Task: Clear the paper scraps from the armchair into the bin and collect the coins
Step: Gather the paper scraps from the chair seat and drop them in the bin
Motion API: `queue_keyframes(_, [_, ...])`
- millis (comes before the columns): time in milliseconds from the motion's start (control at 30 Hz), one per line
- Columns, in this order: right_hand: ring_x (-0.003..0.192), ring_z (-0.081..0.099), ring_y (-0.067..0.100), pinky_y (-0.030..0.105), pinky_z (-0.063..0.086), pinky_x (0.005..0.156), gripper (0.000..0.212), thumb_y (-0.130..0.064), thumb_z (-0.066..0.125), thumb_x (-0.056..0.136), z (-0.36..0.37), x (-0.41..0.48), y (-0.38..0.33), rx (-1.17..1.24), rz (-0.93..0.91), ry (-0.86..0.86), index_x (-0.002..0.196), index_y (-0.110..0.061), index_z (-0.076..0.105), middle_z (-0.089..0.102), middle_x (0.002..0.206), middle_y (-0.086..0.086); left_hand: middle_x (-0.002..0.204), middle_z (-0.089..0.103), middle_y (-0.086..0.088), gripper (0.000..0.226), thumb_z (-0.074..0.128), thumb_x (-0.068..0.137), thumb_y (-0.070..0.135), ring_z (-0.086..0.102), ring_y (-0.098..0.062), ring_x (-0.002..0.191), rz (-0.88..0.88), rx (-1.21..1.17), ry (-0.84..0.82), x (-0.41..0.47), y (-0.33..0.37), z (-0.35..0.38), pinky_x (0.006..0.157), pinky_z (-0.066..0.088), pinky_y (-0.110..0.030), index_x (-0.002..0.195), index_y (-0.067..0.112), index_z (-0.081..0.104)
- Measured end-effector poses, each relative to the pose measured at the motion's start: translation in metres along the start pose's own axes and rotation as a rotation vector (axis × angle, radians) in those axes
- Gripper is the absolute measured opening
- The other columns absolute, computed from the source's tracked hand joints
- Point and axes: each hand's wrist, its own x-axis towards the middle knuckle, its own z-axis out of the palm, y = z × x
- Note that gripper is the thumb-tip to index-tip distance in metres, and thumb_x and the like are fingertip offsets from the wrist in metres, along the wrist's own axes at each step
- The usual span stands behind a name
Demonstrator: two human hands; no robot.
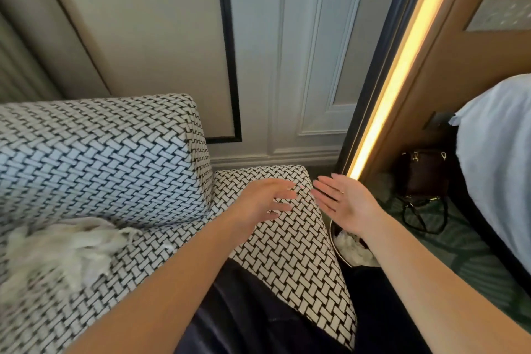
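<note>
The armchair is covered in black-and-white woven-pattern fabric. My left hand hovers palm down over its right armrest, fingers spread and empty. My right hand is just beyond the armrest's edge, palm up and open, above the bin. White paper scraps lie inside the bin, which my right forearm partly hides. A small white scrap lies on the seat near the armrest. No coins are visible.
A cream fringed throw lies on the seat at left. A dark handbag and black glasses sit on the green carpet at right. A bed with white linen fills the right edge. Panelled wall behind.
</note>
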Motion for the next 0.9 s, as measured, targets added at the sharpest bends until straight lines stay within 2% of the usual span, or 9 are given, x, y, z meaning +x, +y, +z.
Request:
queue_keyframes(133, [0.104, 0.062, 0.023, 0.033, 0.049, 0.092, 0.025, -0.017, 0.048, 0.097, 0.059, -0.027, 0.011, -0.09, -0.04, -0.09, 0.118, -0.007, 0.058, 0.066, 0.113, 0.009, 0.104, 0.07, 0.006, 0.017, 0.05, 0.095, 0.026, 0.065, -0.015, 0.098, 0.073, -0.02, 0.058, -0.032, -0.004, -0.042, 0.096, 0.046, -0.034, 0.105, 0.025, 0.064])
queue_keyframes(267, [0.099, 0.065, 0.021, 0.029, 0.053, 0.079, 0.023, -0.016, 0.051, 0.095, 0.121, -0.046, 0.037, -0.166, -0.009, -0.193, 0.113, -0.007, 0.062, 0.069, 0.107, 0.008, 0.105, 0.07, 0.005, 0.019, 0.047, 0.097, 0.023, 0.065, -0.016, 0.098, 0.115, -0.028, 0.149, -0.059, -0.022, -0.093, 0.098, 0.046, -0.037, 0.105, 0.026, 0.064])
queue_keyframes(367, [0.1, 0.065, 0.022, 0.029, 0.053, 0.079, 0.022, -0.014, 0.055, 0.093, 0.161, -0.053, 0.06, -0.189, 0.042, -0.262, 0.111, -0.006, 0.064, 0.07, 0.107, 0.009, 0.107, 0.069, 0.003, 0.02, 0.046, 0.097, 0.018, 0.064, -0.019, 0.101, 0.119, -0.054, 0.225, -0.076, -0.039, -0.131, 0.095, 0.047, -0.036, 0.101, 0.026, 0.064])
queue_keyframes(533, [0.091, 0.063, 0.02, 0.028, 0.052, 0.079, 0.02, -0.014, 0.055, 0.093, 0.209, -0.053, 0.098, -0.217, 0.093, -0.288, 0.109, -0.006, 0.063, 0.068, 0.104, 0.008, 0.106, 0.069, 0.001, 0.018, 0.05, 0.094, 0.013, 0.065, -0.019, 0.097, 0.078, -0.135, 0.437, -0.093, -0.066, -0.188, 0.094, 0.048, -0.038, 0.1, 0.021, 0.065])
queue_keyframes(600, [0.094, 0.061, 0.02, 0.029, 0.052, 0.082, 0.018, -0.014, 0.056, 0.092, 0.228, -0.051, 0.12, -0.273, 0.125, -0.281, 0.106, -0.007, 0.064, 0.067, 0.104, 0.007, 0.105, 0.07, -0.001, 0.019, 0.05, 0.094, 0.013, 0.065, -0.02, 0.096, 0.051, -0.19, 0.516, -0.098, -0.083, -0.209, 0.092, 0.048, -0.038, 0.104, 0.018, 0.065])
queue_keyframes(700, [0.105, 0.059, 0.022, 0.033, 0.05, 0.095, 0.012, -0.014, 0.054, 0.093, 0.248, -0.053, 0.153, -0.423, 0.143, -0.277, 0.1, -0.01, 0.063, 0.065, 0.112, 0.008, 0.106, 0.069, -0.002, 0.02, 0.048, 0.095, 0.015, 0.064, -0.021, 0.098, 0.009, -0.201, 0.591, -0.103, -0.108, -0.231, 0.092, 0.047, -0.038, 0.108, 0.016, 0.064])
queue_keyframes(767, [0.113, 0.057, 0.026, 0.037, 0.046, 0.101, 0.018, -0.015, 0.051, 0.094, 0.259, -0.055, 0.171, -0.617, 0.111, -0.286, 0.108, -0.009, 0.062, 0.062, 0.114, 0.01, 0.106, 0.069, -0.002, 0.021, 0.047, 0.095, 0.015, 0.064, -0.022, 0.098, -0.038, -0.223, 0.631, -0.106, -0.125, -0.24, 0.09, 0.048, -0.036, 0.108, 0.017, 0.064])
queue_keyframes(833, [0.1, 0.057, 0.021, 0.036, 0.045, 0.097, 0.026, -0.015, 0.05, 0.094, 0.266, -0.052, 0.19, -0.846, 0.034, -0.327, 0.117, -0.006, 0.059, 0.06, 0.102, 0.004, 0.105, 0.068, -0.002, 0.021, 0.046, 0.096, 0.013, 0.063, -0.022, 0.098, -0.071, -0.232, 0.662, -0.108, -0.137, -0.247, 0.09, 0.047, -0.037, 0.106, 0.016, 0.064])
queue_keyframes(900, [0.095, 0.054, 0.016, 0.032, 0.045, 0.088, 0.03, -0.02, 0.052, 0.093, 0.269, -0.047, 0.206, -1.033, -0.083, -0.408, 0.122, -0.015, 0.057, 0.06, 0.111, 0.001, 0.104, 0.068, -0.003, 0.02, 0.046, 0.096, 0.011, 0.063, -0.023, 0.096, -0.082, -0.245, 0.692, -0.111, -0.146, -0.25, 0.093, 0.047, -0.039, 0.104, 0.015, 0.064])
